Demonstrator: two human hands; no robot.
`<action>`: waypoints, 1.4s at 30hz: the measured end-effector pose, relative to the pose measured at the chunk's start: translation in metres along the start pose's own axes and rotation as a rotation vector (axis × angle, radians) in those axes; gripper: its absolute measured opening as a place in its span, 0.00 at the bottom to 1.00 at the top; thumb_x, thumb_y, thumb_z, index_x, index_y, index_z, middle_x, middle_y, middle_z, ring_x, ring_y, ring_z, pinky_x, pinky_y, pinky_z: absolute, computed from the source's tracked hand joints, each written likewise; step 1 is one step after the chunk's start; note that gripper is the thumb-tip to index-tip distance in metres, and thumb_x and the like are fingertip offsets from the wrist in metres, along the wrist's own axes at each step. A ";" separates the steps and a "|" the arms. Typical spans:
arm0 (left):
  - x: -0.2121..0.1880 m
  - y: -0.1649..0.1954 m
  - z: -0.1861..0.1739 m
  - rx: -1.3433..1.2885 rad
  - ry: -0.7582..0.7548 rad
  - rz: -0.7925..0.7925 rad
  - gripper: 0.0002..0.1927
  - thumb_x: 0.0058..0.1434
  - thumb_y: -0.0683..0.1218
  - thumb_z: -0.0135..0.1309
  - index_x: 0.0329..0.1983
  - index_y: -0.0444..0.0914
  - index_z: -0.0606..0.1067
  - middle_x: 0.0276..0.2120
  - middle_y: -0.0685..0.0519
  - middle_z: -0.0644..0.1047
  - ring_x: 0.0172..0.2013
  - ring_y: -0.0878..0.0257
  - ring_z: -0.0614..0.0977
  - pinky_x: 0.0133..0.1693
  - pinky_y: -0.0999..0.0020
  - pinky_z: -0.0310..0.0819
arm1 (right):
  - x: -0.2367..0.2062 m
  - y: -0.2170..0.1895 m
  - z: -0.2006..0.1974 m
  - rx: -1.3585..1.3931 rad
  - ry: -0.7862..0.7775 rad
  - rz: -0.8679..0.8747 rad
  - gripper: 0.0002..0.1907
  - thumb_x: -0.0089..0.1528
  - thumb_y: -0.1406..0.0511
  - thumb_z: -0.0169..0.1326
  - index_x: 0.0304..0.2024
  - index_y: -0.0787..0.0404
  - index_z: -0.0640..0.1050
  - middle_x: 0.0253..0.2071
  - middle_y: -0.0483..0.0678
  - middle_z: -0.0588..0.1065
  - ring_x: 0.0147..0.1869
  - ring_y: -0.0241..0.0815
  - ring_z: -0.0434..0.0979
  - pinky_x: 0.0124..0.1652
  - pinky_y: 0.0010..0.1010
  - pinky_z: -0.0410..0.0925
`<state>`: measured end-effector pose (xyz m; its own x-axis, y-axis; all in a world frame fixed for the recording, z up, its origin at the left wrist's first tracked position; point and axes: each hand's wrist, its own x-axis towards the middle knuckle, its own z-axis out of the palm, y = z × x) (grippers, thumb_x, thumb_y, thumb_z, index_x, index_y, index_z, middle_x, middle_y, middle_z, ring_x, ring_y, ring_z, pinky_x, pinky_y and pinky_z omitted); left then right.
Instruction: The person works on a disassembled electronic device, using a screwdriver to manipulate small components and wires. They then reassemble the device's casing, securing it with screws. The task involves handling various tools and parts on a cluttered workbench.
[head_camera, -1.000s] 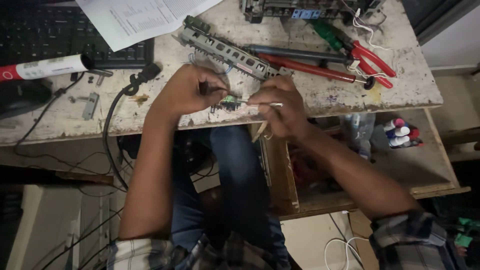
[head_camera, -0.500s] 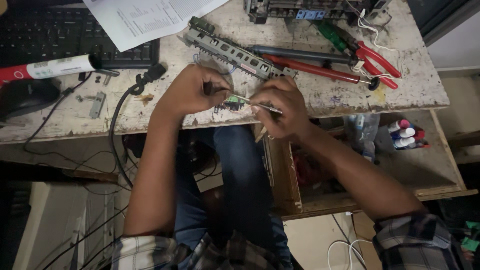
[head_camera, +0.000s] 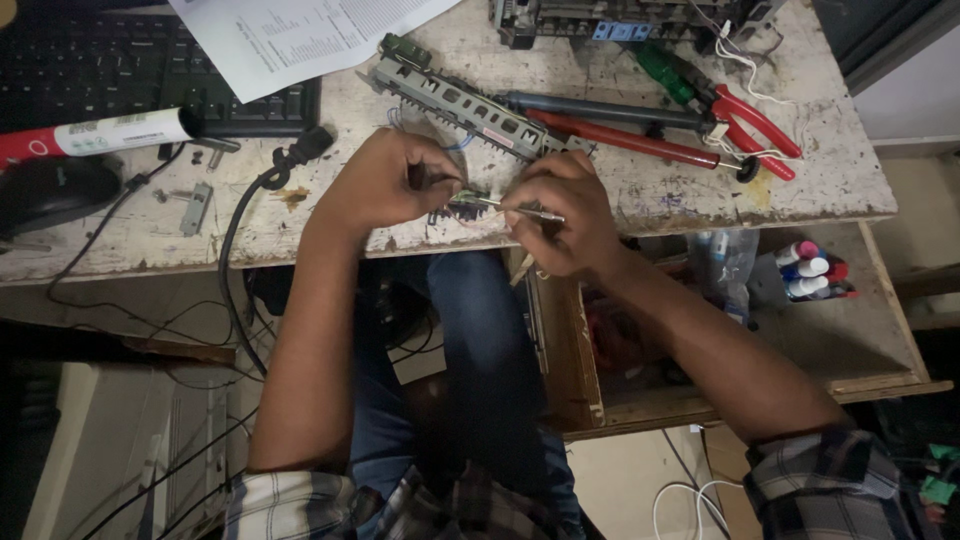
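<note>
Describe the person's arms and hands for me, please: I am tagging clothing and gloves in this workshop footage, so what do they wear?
Both hands, the left hand and the right hand, are bare, with no gloves. The forearms are uncovered; plaid checked shirt sleeves in dark and light tones are rolled up above the elbows. No watch, ring or wristband is visible in this view. Blue jeans cover the legs below.

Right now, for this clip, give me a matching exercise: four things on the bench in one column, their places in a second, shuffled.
Things:
1 paper sheet
2 red-handled pliers
3 small green part
4 marker pens

Places:
A in the open drawer
B between the left hand and the right hand
C over the keyboard
D far right of the benchtop

Pairs: 1-C, 2-D, 3-B, 4-A
</note>
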<state>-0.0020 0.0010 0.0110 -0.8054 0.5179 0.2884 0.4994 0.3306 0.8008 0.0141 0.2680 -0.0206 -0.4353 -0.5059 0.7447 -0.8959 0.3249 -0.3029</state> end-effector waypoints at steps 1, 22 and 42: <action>0.000 0.000 0.000 0.000 -0.003 -0.006 0.07 0.55 0.40 0.65 0.38 0.39 0.84 0.32 0.52 0.83 0.31 0.65 0.83 0.37 0.70 0.77 | -0.001 0.001 0.000 0.002 0.004 0.004 0.06 0.56 0.66 0.55 0.36 0.56 0.79 0.35 0.45 0.78 0.39 0.40 0.73 0.46 0.36 0.60; -0.001 0.005 -0.002 0.053 0.008 -0.046 0.08 0.53 0.40 0.65 0.38 0.40 0.84 0.31 0.53 0.83 0.29 0.64 0.81 0.34 0.68 0.75 | 0.010 -0.013 -0.008 0.214 0.075 0.172 0.08 0.70 0.63 0.54 0.44 0.61 0.81 0.41 0.46 0.81 0.44 0.36 0.77 0.48 0.32 0.67; -0.004 -0.006 0.003 -0.016 0.060 0.012 0.08 0.55 0.40 0.65 0.38 0.37 0.83 0.30 0.53 0.80 0.30 0.65 0.79 0.36 0.69 0.74 | -0.001 -0.009 0.008 -0.119 -0.123 -0.373 0.14 0.68 0.56 0.48 0.47 0.55 0.79 0.44 0.46 0.80 0.45 0.45 0.78 0.50 0.45 0.64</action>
<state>-0.0008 -0.0009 0.0036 -0.8176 0.4729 0.3286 0.5042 0.3122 0.8052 0.0221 0.2593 -0.0233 -0.0964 -0.6961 0.7114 -0.9809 0.1878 0.0509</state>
